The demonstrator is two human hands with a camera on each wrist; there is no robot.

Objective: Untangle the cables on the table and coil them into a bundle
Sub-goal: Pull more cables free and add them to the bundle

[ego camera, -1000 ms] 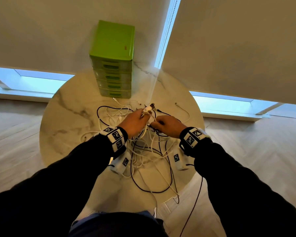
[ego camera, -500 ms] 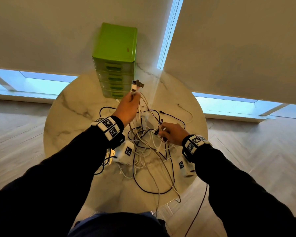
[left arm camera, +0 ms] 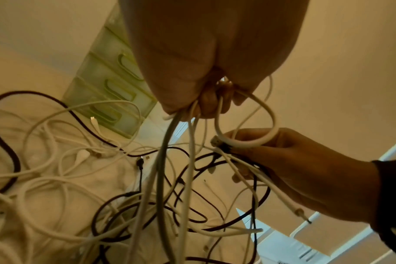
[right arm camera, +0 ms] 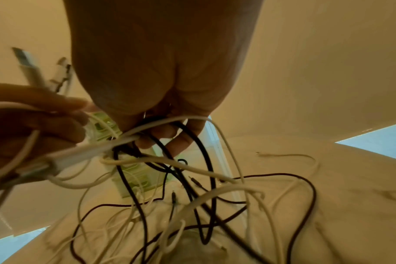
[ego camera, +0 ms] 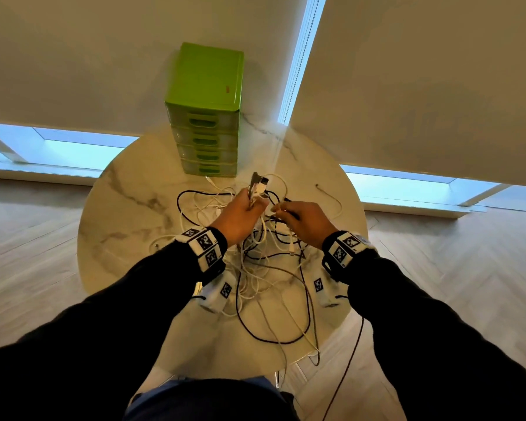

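Note:
A tangle of white and black cables (ego camera: 264,268) lies on the round marble table (ego camera: 128,214). My left hand (ego camera: 243,214) grips several white cables (left arm camera: 170,142), their plug ends (ego camera: 258,185) sticking up above the fist. Close to its right, my right hand (ego camera: 304,220) pinches a black cable and white cables (right arm camera: 161,132) lifted from the pile. In the left wrist view my right hand (left arm camera: 289,169) holds a white loop (left arm camera: 249,142) and a plug end. The strands hang from both hands down into the pile.
A green set of small drawers (ego camera: 207,117) stands at the table's far edge, just beyond the hands. A loose white cable end (ego camera: 328,196) lies to the right. Some cables (ego camera: 313,357) hang over the near table edge. Wooden floor surrounds the table.
My left hand, raised high with the plug ends half a second ago, has come back down toward my right hand. The right hand has moved up to meet it.

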